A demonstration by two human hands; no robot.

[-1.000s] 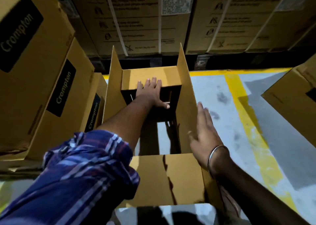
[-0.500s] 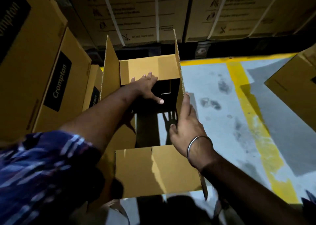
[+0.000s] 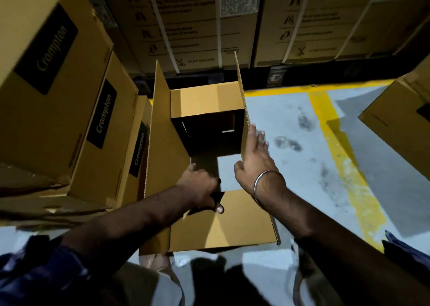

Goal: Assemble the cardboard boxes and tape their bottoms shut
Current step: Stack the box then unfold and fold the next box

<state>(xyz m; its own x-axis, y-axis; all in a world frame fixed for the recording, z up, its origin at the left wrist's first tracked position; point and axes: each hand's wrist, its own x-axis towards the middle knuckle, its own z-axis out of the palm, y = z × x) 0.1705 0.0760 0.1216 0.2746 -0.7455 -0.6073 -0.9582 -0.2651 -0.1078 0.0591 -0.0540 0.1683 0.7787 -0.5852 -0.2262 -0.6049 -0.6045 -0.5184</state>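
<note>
Whereas half a second ago the left hand [image 3: 200, 184] lay flat on the far inner flap, it now sits at the near flap [image 3: 223, 222] of the open brown cardboard box [image 3: 162, 156], fingers curled over that flap's edge with the thumb tip showing on its upper face. The right hand [image 3: 253, 163] has kept to the upright right-hand flap [image 3: 243, 110], its fingers straight and slightly spread along the outer face, thumb apart on the inner side. The camera has tilted slightly, so the stacks sit lower in view.

Beyond the left fingertips the box interior is dark and cannot be read; the left fingers themselves are mostly hidden behind the flap edge. A blue checked sleeve [image 3: 35, 270] is cut off at the lower left.

The box stands on a grey concrete floor [image 3: 290, 124] marked with a yellow painted line [image 3: 337, 154]. Stacked brown cartons printed "Crompton" [image 3: 58, 96] rise left of the left hand; strapped cartons [image 3: 197, 26] stand beyond both hands.
</note>
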